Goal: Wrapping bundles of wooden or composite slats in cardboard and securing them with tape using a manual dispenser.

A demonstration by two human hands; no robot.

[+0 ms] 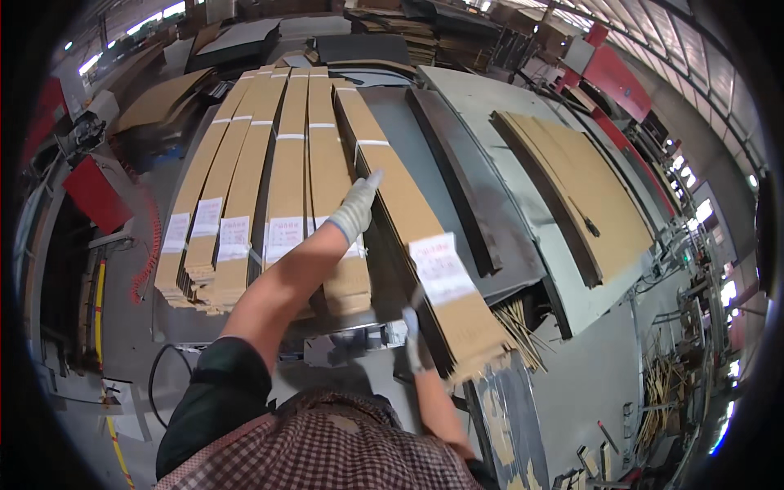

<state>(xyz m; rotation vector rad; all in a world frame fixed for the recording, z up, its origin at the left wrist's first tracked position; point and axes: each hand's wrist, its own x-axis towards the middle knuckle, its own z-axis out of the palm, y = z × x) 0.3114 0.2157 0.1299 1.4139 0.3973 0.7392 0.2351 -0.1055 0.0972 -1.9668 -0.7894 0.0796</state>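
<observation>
My left hand (357, 207), in a pale work glove, lies against the left side of a strapped stack of long brown cardboard strips (400, 188). Its fingers are stretched out and point away from me. Low on that same stack's left side is my right hand (416, 343), gloved too and smeared by motion, so its grip cannot be made out. White bands cross the stack, and a white printed sheet (441, 268) lies on its near part. To the left, several similar bundles (286, 180) lie side by side, each with a white sheet near its front end.
A dark grey table (392, 114) bears the bundles. Right of them lie a long dark bar (453, 180) and a wide cardboard stack (572, 180) on a pale panel. Thin offcut sticks (523, 331) poke out below the right stack. A red coiled hose (151, 245) hangs at left.
</observation>
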